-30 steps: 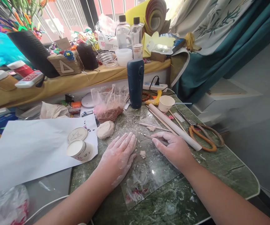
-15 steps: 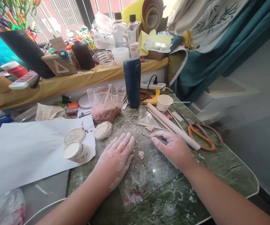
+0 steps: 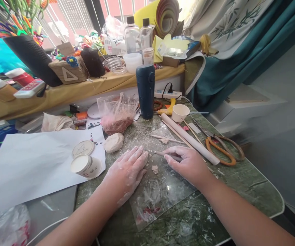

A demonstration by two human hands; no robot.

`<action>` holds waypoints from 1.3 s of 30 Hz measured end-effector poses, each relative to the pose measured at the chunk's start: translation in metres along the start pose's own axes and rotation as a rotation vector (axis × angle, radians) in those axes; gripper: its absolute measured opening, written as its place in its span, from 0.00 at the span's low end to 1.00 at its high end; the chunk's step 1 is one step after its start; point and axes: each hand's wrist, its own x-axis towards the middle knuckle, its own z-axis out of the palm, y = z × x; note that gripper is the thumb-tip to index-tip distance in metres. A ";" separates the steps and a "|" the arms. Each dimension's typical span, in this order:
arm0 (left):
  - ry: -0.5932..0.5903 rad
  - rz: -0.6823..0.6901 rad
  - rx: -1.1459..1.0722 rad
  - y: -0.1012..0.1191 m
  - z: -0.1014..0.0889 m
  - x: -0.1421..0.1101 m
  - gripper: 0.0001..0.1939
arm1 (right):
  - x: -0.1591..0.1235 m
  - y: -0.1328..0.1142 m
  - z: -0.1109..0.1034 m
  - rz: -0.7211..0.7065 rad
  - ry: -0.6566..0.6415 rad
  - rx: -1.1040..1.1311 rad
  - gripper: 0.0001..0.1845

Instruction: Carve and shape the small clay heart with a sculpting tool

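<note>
My left hand [image 3: 128, 171], dusted with white powder, lies flat with its fingers stretched out near the middle of a clear plastic sheet [image 3: 168, 198]. My right hand [image 3: 187, 163] is closed in a pinch round a slim grey clay tool [image 3: 160, 154], whose tip points left and sits close to my left fingertips. Any piece beneath my left hand is hidden. Between the hands lies a pale clay scrap [image 3: 155, 169]. A rounded lump of pale clay [image 3: 113, 142] rests beyond my left fingers. A pointed stick [image 3: 166, 138] lies beyond the tool.
A pale rolling rod [image 3: 192, 140] and orange-handled scissors [image 3: 221, 150] lie at the right. A blue flask [image 3: 145, 92] stands behind, near a bagged reddish lump [image 3: 118, 123]. At left, a paper cup [image 3: 82, 165] and round disc [image 3: 83, 148] are on white paper [image 3: 29, 171].
The clay tool's tip has swung slightly left and toward me, closer to my left fingertips. My left hand stays flat in place. The view has shifted a little.
</note>
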 end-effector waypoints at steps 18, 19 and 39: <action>0.121 0.005 0.004 0.014 -0.014 -0.003 0.19 | -0.005 0.000 0.008 -0.144 0.019 -0.408 0.14; 0.128 0.008 0.000 0.014 -0.014 -0.003 0.19 | -0.005 0.000 0.009 -0.160 0.007 -0.434 0.14; 0.113 0.043 -0.029 0.006 -0.015 0.002 0.19 | -0.005 0.006 0.008 -0.303 -0.091 -0.426 0.16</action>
